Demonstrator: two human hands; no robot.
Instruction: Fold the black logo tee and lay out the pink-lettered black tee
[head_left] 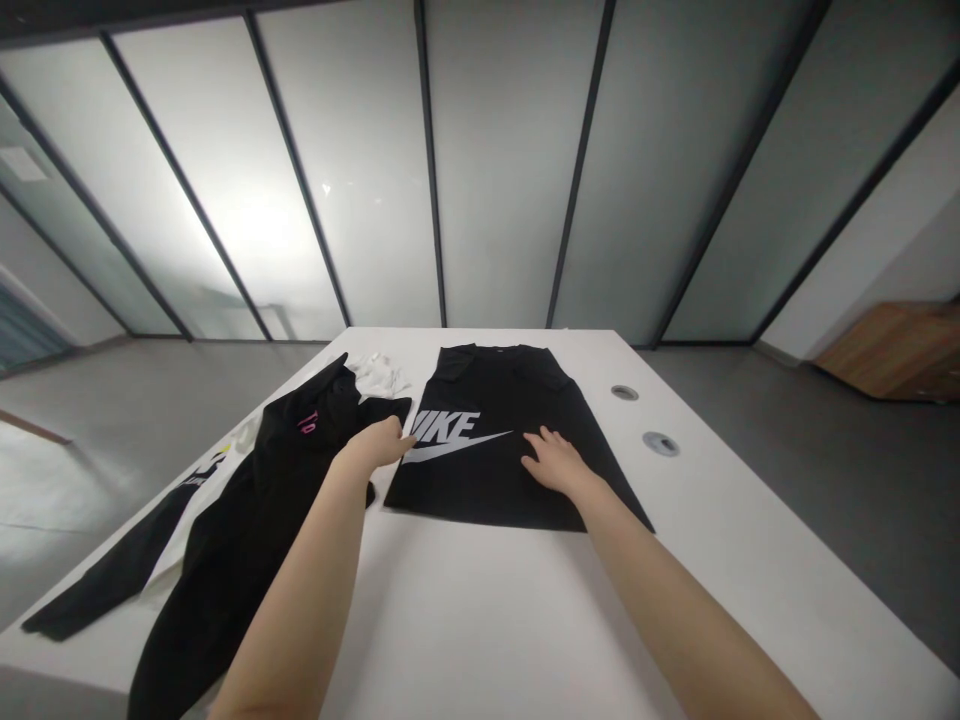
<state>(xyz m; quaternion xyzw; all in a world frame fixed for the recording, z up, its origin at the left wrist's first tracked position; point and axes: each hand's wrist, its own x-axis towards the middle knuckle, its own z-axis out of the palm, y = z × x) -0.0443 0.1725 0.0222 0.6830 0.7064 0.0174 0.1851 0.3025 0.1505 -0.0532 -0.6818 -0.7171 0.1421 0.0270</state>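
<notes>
A black T-shirt point(480, 490) with a large white "NIKE" print and swoosh lies spread out on the white table, its collar at the far end. The fingers of my left hand point(379, 443) are curled closed at the shirt's left edge, beside the print. My right hand point(556, 462) rests on the right half of the shirt, its fingers spread and palm down. The sleeves look folded inward over the shirt's upper part.
Left of the shirt lies a black garment point(247, 520) with pink lettering, over white and dark clothes point(124, 560). A crumpled white cloth point(379, 375) sits behind it. Two round grommets point(661, 444) are set into the white table point(480, 620) at right. Frosted glass panels point(510, 180) stand beyond.
</notes>
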